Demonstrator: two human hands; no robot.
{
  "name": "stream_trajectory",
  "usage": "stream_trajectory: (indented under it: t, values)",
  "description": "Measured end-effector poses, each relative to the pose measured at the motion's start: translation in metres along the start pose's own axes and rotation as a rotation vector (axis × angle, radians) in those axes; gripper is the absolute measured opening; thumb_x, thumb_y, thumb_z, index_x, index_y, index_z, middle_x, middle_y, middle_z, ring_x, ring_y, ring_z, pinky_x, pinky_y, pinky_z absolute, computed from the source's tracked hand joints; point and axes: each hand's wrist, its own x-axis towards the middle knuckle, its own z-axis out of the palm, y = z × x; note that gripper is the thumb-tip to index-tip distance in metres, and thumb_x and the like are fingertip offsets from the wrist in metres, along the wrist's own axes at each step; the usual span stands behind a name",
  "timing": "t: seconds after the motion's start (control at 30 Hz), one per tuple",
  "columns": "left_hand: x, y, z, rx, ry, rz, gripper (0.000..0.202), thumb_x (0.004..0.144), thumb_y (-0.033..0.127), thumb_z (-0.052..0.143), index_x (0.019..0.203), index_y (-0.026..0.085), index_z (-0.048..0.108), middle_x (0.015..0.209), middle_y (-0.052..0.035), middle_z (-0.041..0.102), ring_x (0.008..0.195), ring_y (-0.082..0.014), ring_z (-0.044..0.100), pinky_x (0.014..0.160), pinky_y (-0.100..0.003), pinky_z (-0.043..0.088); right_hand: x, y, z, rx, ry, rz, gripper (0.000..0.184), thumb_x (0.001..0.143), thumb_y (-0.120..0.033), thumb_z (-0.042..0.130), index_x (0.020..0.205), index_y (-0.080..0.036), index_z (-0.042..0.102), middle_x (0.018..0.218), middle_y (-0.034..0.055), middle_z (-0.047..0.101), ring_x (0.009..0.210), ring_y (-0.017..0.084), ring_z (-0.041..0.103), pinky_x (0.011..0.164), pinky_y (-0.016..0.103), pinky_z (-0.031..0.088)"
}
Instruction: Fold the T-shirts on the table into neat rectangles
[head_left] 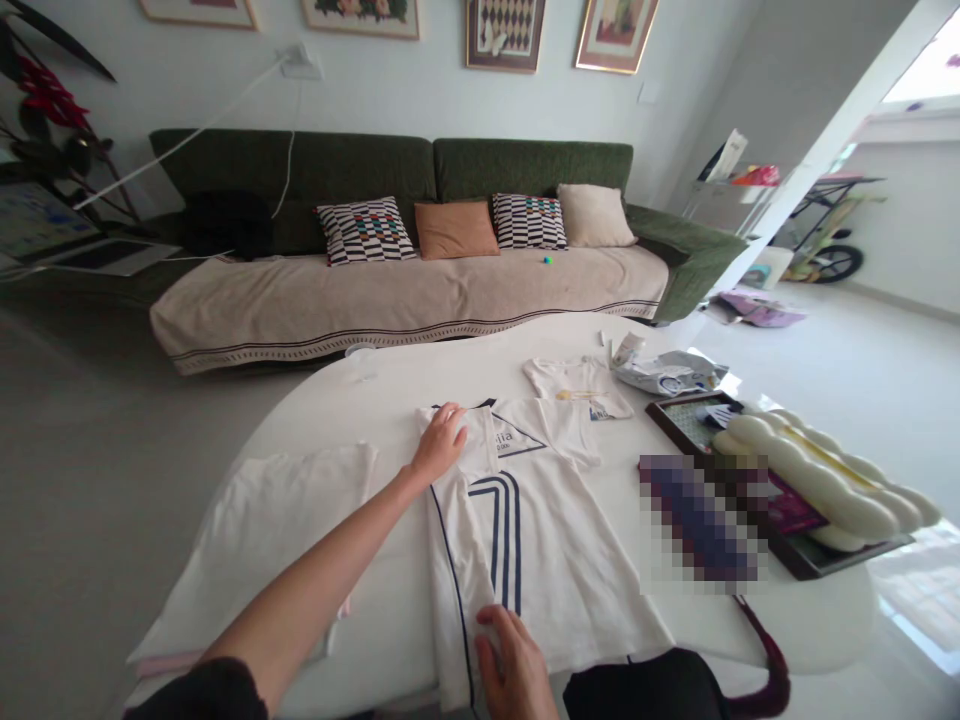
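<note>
Left hand [441, 445]: there it was, arm reaching out, down on the far left shoulder of the striped shirt [559, 560], fingers bent, and I could not tell whether they pinched the cloth

Right hand [517, 665]: low and close to the body, thumb and forefinger apart, over the near part of the shirt, contact hard to make out

Striped shirt: what a spread, white with navy stripes, on the table [420, 365], running from under the left hand down to the right hand

Navy line [448, 560]: down the shirt's left side it went, from near the left hand to just left of the right hand

White garment [292, 500]: out to the left of the left hand, its near part crossed by the forearm

Small shirt [577, 378]: beyond the left hand and to its right

Dark tray [866, 563]: well to the right of both hands, with a puffy cream object [817, 475] on it

Sofa [525, 165]: far beyond both hands, cushions [457, 230] all in a row
</note>
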Motion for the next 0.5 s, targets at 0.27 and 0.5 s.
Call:
stream_trajectory:
  t: [0.27,0.5]
  values:
    - [-0.055,-0.023,0.026,0.371,-0.206,0.100,0.069,0.076,0.065,0.039,0.135,0.031,0.030,0.146,-0.0050,0.015,0.130,-0.0384,0.003,0.101,-0.053,0.017,-0.002,0.001,-0.067,-0.055,-0.459,0.117,0.032,0.067,-0.022,0.054,0.098,-0.025,0.061,0.065,-0.0014,0.066,0.058,0.014,0.060,0.056,0.020,0.042]
    - [-0.052,-0.014,0.019,0.410,-0.194,0.097,0.059,0.079,0.061,0.037,0.133,0.038,0.029,0.146,0.0007,0.015,0.131,-0.0347,0.007,0.102,-0.052,0.015,0.114,0.043,-0.170,-0.051,0.321,0.403,0.038,0.067,-0.042,0.052,0.091,-0.013,0.062,0.075,0.0086,0.065,0.071,0.020,0.059,0.066,0.029,0.043]
